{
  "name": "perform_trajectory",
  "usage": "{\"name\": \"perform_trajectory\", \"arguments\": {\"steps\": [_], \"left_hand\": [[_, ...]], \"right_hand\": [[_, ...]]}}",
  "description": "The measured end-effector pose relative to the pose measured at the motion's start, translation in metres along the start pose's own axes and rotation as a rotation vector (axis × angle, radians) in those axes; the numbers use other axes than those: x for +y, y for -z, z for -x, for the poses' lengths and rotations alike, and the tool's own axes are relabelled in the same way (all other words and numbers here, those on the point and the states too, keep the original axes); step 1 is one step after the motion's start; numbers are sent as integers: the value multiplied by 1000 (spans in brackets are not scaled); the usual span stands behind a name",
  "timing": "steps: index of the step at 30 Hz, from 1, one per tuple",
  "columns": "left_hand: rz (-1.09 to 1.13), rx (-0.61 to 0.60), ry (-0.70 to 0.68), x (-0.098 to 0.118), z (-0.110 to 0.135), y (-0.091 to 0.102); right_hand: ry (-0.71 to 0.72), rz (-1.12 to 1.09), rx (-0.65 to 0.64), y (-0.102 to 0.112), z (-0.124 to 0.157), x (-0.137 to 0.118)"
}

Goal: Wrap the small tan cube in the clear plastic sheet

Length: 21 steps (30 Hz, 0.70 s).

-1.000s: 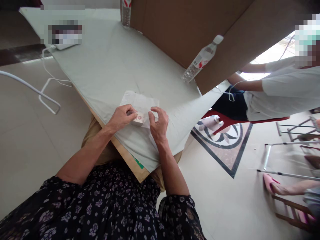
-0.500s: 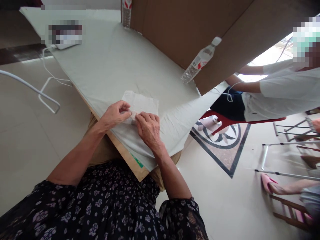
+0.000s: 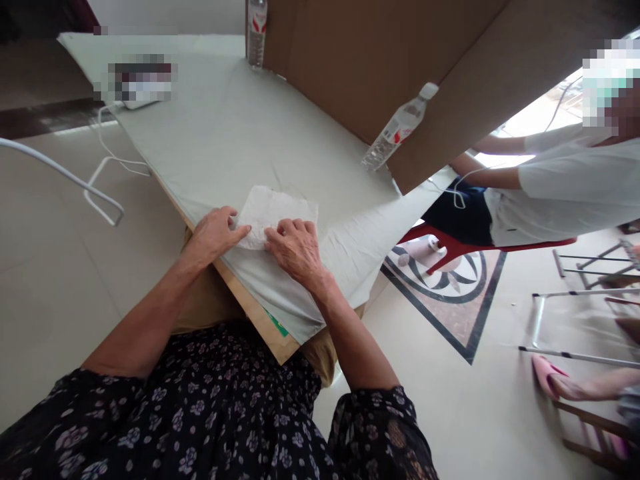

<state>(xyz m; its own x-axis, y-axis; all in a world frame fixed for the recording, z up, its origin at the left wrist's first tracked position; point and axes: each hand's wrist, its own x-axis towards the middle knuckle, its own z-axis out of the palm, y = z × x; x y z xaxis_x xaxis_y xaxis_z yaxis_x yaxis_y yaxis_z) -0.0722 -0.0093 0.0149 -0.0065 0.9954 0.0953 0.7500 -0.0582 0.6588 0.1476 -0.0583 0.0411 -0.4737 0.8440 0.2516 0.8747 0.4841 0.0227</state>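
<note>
A white folded cloth (image 3: 273, 210) lies on the pale sheet covering the table (image 3: 235, 127), close to the near edge. My left hand (image 3: 215, 232) rests flat on the cloth's left corner, fingers stretched out. My right hand (image 3: 295, 245) lies on the cloth's near right part, fingers bent and pressing down on it. The small patterned thing seen before under the fingers is hidden now.
A large brown cardboard sheet (image 3: 380, 60) stands behind the table. Two plastic water bottles stand by it, one (image 3: 397, 127) at the right and one (image 3: 257, 33) at the back. A white device (image 3: 140, 83) with a cable sits far left. Another person (image 3: 550, 187) sits on a red chair at right.
The small patterned piece held between my fingers has been covered by the cloth. Both hands have come down flat onto the cloth, and the view has shifted a little.
</note>
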Motion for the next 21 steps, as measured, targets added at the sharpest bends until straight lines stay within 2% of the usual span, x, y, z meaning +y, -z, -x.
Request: {"name": "perform_trajectory", "arguments": {"steps": [3,6,10,13,17,19,21], "left_hand": [[5,-35,44,-9,-4,2],[70,-85,48,-9,-8,1],[218,-231,152,6,-5,-3],[270,-306,129,18,-2,-4],[162,-252,28,27,-4,-4],[90,-201,23,29,-6,-3],[46,-204,29,31,-7,-3]], "right_hand": [[17,4,1,0,-2,1],[27,2,-1,-1,-3,2],[35,-1,-4,-1,-4,3],[32,-14,-3,0,-5,4],[27,-29,0,0,-5,3],[25,-26,-2,1,-5,3],[21,-23,-11,1,-6,2]]}}
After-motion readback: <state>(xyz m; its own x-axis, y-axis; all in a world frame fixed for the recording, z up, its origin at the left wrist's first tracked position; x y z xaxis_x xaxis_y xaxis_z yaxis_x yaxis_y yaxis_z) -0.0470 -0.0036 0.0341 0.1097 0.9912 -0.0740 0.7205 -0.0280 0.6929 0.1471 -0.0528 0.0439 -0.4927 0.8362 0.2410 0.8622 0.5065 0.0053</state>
